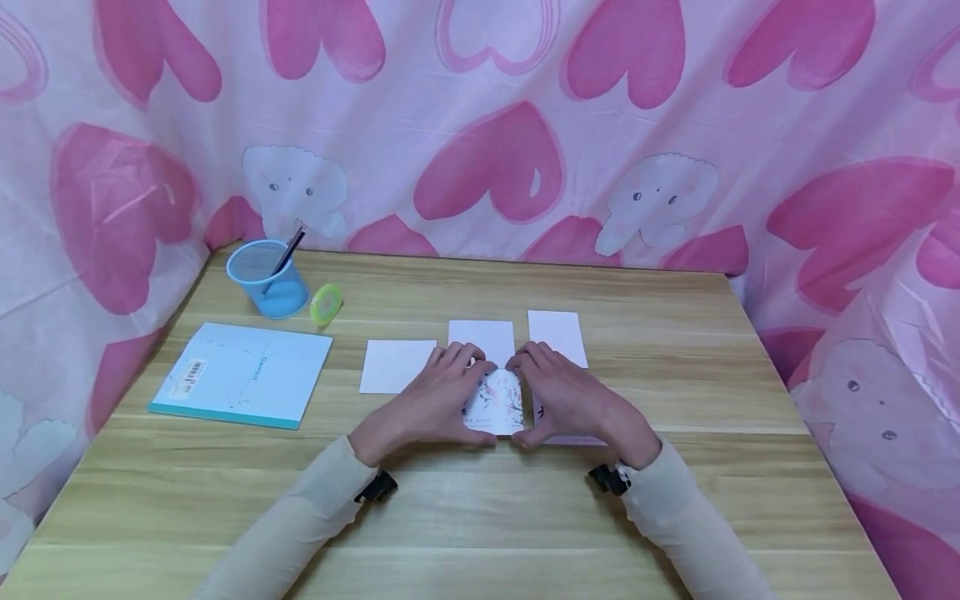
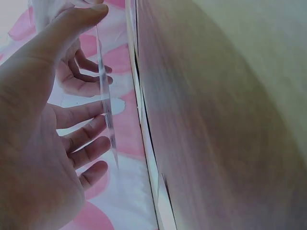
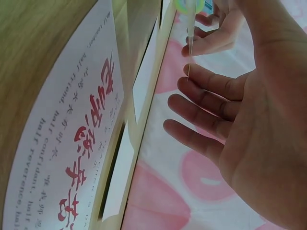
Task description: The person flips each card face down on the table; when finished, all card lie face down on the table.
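Observation:
A thin white card printed with pink blossoms and dark branches [image 1: 498,402] is held just above the table. My left hand [image 1: 442,404] grips its left side, thumb at the near edge and fingers at the far edge. My right hand [image 1: 573,400] holds its right corners with fingertips and thumb. The left wrist view shows the card edge-on [image 2: 104,91] against the left fingers. In the right wrist view, the index fingertip meets the card's edge [image 3: 191,38]. Below my right hand lies another card with red characters [image 3: 91,129], mostly covered in the head view.
Three blank white cards, left [image 1: 393,367], middle [image 1: 483,333] and right [image 1: 558,333], lie beyond my hands. At the left are a pale blue notebook [image 1: 247,375], a blue mesh pen cup [image 1: 281,293] with pens, and a green tape roll [image 1: 326,305]. A pink heart-print curtain [image 1: 487,167] surrounds the wooden table [image 1: 480,517].

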### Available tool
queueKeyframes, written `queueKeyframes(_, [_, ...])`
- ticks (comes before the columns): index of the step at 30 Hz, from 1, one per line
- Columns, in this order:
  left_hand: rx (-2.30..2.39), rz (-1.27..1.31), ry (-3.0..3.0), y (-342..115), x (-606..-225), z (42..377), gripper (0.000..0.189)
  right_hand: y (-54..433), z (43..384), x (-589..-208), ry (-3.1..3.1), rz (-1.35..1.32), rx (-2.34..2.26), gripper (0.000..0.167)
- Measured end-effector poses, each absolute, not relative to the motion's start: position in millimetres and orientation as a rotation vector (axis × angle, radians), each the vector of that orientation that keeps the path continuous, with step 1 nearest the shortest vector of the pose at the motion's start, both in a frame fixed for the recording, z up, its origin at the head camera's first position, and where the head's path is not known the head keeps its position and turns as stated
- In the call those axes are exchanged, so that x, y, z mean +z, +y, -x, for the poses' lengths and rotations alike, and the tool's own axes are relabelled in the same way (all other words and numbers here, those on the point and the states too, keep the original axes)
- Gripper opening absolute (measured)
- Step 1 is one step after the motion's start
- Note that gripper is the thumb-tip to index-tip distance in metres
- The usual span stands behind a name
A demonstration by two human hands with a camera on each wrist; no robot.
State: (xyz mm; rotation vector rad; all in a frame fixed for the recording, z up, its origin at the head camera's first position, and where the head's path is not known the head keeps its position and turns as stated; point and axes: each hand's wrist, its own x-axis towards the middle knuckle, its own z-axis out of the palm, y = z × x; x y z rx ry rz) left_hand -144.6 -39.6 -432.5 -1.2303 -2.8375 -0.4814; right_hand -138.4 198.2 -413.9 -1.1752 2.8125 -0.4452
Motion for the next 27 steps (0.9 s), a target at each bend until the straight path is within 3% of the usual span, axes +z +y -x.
queueKeyframes(10, [-1.088,1.171,-2.831,-51,-426,154,0.094,208,143,-408,2.786,1.132,-0.684,0.114])
queueKeyframes(17, [-1.557,1.210,-2.695,-53,-414,152,0.089,199,141,-412,2.698,1.090,-0.748,0.106])
queueKeyframes(23, [-1.626,1.239,-2.641,-52,-413,152,0.092,195,142,-414,2.687,1.162,-0.780,0.091])
queueKeyframes(27, [-1.630,1.228,-2.665,-56,-408,152,0.093,196,143,-414,2.705,1.154,-0.726,0.090])
